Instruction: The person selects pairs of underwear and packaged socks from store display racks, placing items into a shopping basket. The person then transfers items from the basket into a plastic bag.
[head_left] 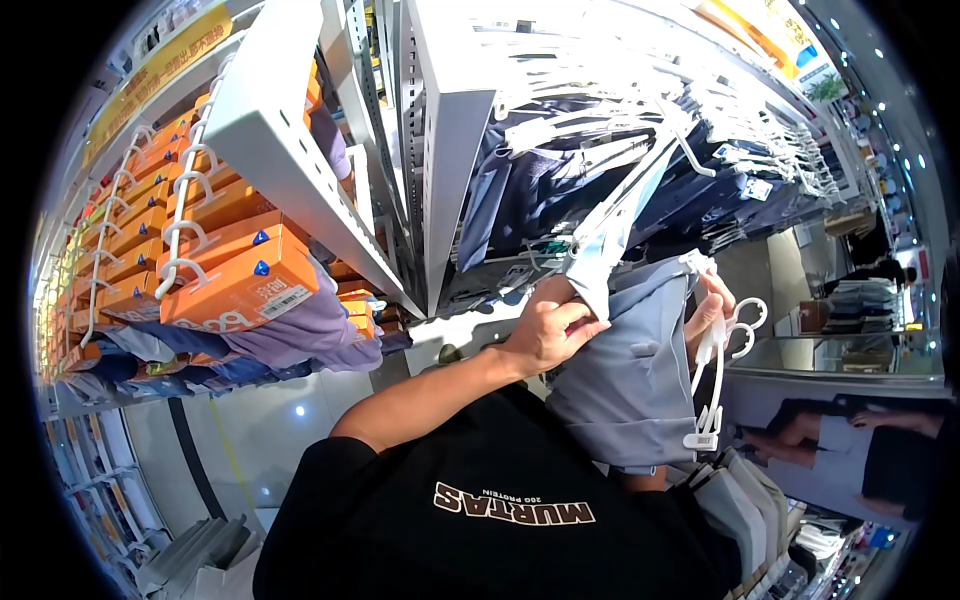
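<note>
My left hand (555,325) is closed, pinching the lower edge of a light blue garment (600,275). That garment stretches up toward the white hangers on the rack. My right hand (708,305) is closed around a white clip hanger (715,360), with some fingers hidden behind it. Grey-blue shorts (625,385) hang sideways from its clips in front of my chest, covering most of my right forearm. The hanger's hook points away to the right.
Ahead, a rack holds many dark garments (540,195) on white hangers (580,130). White shelf panels (300,150) and orange boxes (240,270) on hooks stand at left. Light trousers (745,510) hang at lower right, near a poster (830,450).
</note>
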